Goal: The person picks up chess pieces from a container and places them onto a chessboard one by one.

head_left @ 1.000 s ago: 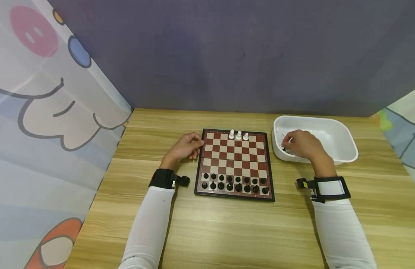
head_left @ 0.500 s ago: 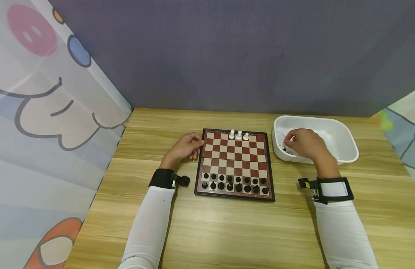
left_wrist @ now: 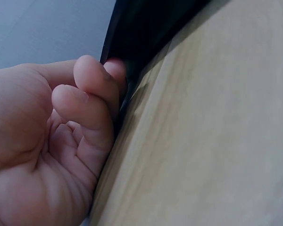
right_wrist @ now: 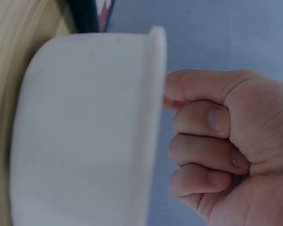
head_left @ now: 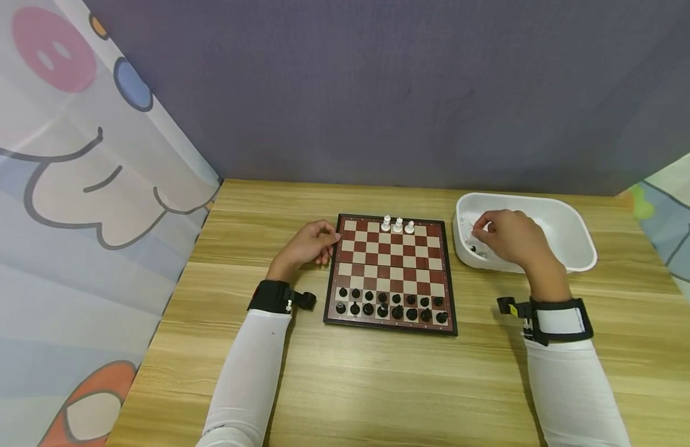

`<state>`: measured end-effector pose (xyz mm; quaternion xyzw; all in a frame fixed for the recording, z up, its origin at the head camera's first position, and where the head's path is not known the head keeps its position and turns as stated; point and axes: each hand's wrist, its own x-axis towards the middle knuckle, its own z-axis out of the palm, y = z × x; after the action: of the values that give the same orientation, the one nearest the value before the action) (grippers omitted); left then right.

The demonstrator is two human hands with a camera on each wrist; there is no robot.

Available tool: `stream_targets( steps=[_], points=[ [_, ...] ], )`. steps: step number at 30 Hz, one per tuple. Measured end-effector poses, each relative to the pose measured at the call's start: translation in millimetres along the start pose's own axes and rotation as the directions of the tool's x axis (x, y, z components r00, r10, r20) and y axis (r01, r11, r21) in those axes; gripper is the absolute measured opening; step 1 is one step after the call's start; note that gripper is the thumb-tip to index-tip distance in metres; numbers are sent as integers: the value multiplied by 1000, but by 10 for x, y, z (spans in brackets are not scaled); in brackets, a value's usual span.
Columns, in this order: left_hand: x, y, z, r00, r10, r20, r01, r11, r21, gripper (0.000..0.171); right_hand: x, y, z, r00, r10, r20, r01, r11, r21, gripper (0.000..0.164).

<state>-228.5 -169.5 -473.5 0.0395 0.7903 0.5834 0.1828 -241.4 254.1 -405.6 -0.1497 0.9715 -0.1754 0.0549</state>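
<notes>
My left hand point(head_left: 309, 243) holds the left edge of the chessboard point(head_left: 383, 261), thumb on the rim. The left wrist view shows its fingers point(left_wrist: 87, 108) curled against the dark board edge point(left_wrist: 137, 33). Over the left part of a white plastic tub point(head_left: 563, 220), my right hand point(head_left: 510, 236) has thumb and index finger brought together. In the right wrist view the tub wall point(right_wrist: 85, 127) hides those fingertips; the other fingers point(right_wrist: 203, 150) are curled in. Whether a piece is between the tips cannot be seen. Loose chess pieces point(head_left: 472, 249) lie below in the tub.
Three white chess pieces point(head_left: 398, 226) stand on the far row of the board. Two rows of black chess pieces point(head_left: 382, 310) fill the near side. Wooden tabletop point(head_left: 389, 385) surrounds the board, with a grey partition point(head_left: 345, 93) behind.
My right hand has shifted slightly up and to the right over the tub, its thumb and index finger still together. The left hand and the pieces on the board stay put.
</notes>
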Motion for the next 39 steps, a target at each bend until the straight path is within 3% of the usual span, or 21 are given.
stream_targets(
  steps=[27, 39],
  points=[
    [-6, 6, -3, 1000, -8, 2, 8, 1000, -10, 17, -121, -388, -124, 987, -105, -121, 100, 994, -47, 13],
    [6, 3, 0, 1000, -10, 0, 10, 1000, -12, 17, 17, -704, -62, 982, -183, -37, 178, 977, -116, 15]
  ],
)
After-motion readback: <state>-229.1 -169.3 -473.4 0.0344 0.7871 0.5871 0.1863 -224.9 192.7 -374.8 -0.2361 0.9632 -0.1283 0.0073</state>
